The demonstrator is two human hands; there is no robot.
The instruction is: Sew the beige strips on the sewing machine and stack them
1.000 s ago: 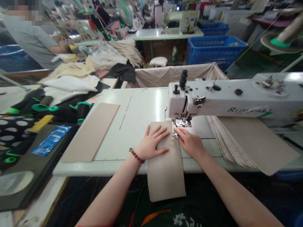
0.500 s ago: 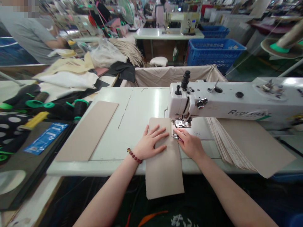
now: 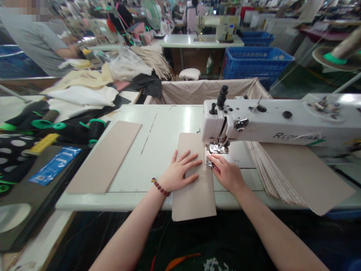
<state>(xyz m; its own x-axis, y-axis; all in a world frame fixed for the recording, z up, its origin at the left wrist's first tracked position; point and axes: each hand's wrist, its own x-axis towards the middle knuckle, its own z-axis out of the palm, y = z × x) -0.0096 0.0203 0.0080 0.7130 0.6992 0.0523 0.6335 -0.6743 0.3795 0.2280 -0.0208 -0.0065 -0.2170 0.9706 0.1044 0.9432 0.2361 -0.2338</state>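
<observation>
A beige rectangular panel (image 3: 194, 201) lies under the sewing machine's presser foot (image 3: 217, 148) along its right edge, its near end overhanging the table. My left hand (image 3: 182, 171) rests flat on it with fingers spread. Close in front of the foot, my right hand (image 3: 227, 171) is closed around a pair of thread snips (image 3: 209, 164); their metal tips point left over the panel's edge, and the handles are mostly hidden in the palm. The fingertips of that hand are at the panel's right edge.
Another beige panel (image 3: 105, 158) lies at left on the table (image 3: 152, 162). Right of the needle, under the machine arm (image 3: 262, 122), sits a stack of beige panels (image 3: 307, 173). Black thread spools (image 3: 96, 130) and a blue packet (image 3: 55, 165) are at far left. A fabric-lined bin (image 3: 208, 90) stands behind.
The panel under the presser foot has slid away from me, so its near end overhangs the table less. Both hands stay in nearly the same place.
</observation>
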